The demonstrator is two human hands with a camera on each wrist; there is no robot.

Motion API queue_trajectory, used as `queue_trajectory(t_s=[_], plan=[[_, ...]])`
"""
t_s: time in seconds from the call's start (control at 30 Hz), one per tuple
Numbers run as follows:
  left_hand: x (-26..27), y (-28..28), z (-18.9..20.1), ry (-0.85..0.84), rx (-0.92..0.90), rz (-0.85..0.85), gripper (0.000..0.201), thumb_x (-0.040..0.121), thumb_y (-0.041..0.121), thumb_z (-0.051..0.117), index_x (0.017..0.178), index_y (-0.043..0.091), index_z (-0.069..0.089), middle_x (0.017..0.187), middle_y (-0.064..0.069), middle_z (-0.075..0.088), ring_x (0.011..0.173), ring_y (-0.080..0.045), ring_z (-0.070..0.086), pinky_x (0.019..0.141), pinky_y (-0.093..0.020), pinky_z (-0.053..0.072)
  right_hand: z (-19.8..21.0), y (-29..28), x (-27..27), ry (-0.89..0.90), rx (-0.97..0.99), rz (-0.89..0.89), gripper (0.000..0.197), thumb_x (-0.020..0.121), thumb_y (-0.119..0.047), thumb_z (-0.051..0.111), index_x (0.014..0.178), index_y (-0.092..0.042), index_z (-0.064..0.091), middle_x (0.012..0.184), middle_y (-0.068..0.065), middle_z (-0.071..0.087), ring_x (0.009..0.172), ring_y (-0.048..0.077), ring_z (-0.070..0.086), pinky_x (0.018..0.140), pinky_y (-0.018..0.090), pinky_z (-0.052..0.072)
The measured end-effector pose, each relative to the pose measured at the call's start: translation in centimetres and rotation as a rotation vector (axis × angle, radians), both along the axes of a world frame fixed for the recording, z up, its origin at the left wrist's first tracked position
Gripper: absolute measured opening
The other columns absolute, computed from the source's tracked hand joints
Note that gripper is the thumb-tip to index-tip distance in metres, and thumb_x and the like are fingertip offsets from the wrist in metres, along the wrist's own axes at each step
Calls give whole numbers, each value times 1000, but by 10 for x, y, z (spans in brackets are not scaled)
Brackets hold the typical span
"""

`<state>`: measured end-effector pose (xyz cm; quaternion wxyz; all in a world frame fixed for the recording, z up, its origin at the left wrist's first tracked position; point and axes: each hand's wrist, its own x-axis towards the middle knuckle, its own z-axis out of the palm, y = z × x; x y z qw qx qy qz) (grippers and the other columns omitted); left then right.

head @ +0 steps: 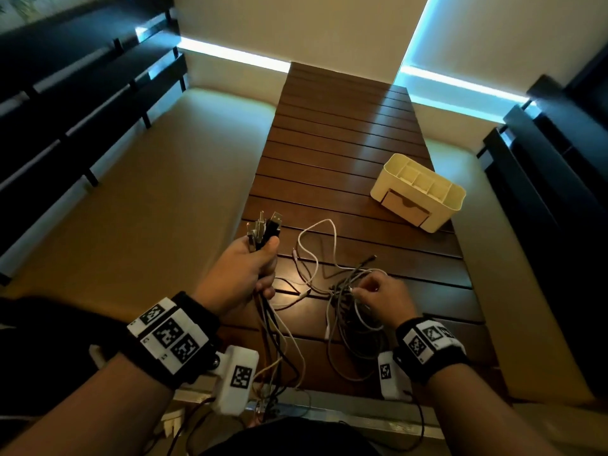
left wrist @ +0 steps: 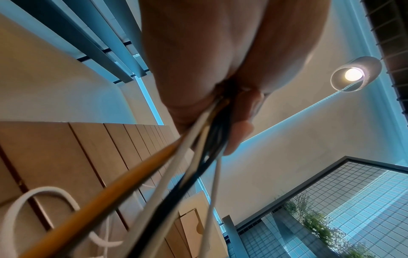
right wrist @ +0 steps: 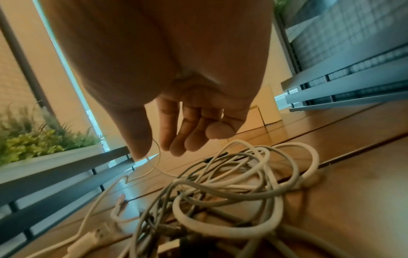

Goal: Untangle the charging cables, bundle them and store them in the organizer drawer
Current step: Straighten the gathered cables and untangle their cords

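Our left hand (head: 245,271) grips gathered plugs (head: 263,227), right hand (head: 383,299) pinches a strand in the tangle (head: 350,307); organizer (head: 418,192) at two o'clock, drawer shut, unfilled.

A dark slatted wooden table (head: 345,153) runs between beige floor (head: 148,192) and black railings (head: 65,103).

One cream organizer (head: 417,192) with one drawer (head: 405,206); one slatted bench (head: 345,133); two hands; one tangled cable heap (head: 352,301), strands uncountable.
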<state>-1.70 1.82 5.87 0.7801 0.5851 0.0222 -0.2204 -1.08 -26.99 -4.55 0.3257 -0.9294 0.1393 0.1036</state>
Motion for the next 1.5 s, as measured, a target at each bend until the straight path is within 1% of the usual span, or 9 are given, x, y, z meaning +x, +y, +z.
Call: queue_trajectory(t_s=[0.2,0.37,0.5,0.6,0.8,0.97,1.13,1.3,1.5], plan=[[-9,-9,4,-12,-5,18,21,103,25,44,86,14,38,55,5,33,41,-9,29,44,-25,40,-10,-1,-10,216,-217,256,54,78,-39,80,124,-24,56,117,-7,46,113,17,53,94,31,48],[-18,-14,6,-40,-5,40,22,103,25,45,85,15,37,55,6,32,40,-9,29,43,-24,39,-9,-8,-9,149,-214,216,11,91,-26,67,83,-20,63,86,-3,61,84,19,62,76,32,52],[-24,-18,8,-55,-4,59,21,103,25,45,86,15,38,54,5,32,40,-9,28,43,-24,39,1,-16,-1,2,-33,61,8,93,-24,64,85,-24,67,84,-1,67,75,13,64,68,31,56],[-27,-21,9,-64,8,64,21,104,24,43,86,15,38,54,6,32,41,-9,28,44,-24,39,10,-26,7,-125,-16,-10,4,94,-23,64,91,-25,66,88,-3,66,72,4,59,56,16,43],[-29,-27,11,-60,4,75,20,103,26,44,88,15,39,55,6,33,41,-9,29,44,-24,39,2,-33,8,-133,-68,54,28,91,-21,67,118,-16,63,108,-7,48,100,13,54,84,25,45],[-29,-28,8,-55,2,107,22,102,28,46,87,15,38,55,6,32,41,-8,29,45,-25,38,-5,-20,-9,-261,-28,231,7,92,-18,64,96,-22,68,103,-14,56,96,7,57,86,30,53],[-28,-28,10,-45,16,118,22,104,25,43,85,14,38,55,5,32,40,-8,30,44,-24,39,-5,-5,-12,-98,-121,361,4,92,-27,66,95,-24,67,98,-14,54,98,12,59,82,26,51],[-27,-25,10,-42,24,128,23,104,25,43,85,14,39,55,4,31,40,-9,29,44,-24,39,-20,-2,-12,49,-311,413,55,82,-46,73,129,-25,54,129,-7,45,119,16,48,98,36,48],[-27,-23,11,-40,19,144,22,104,24,43,85,14,38,55,5,31,40,-9,29,43,-24,39,-26,-10,-7,37,-133,253,20,94,-21,64,113,-23,62,112,-2,61,98,15,59,81,25,47]])
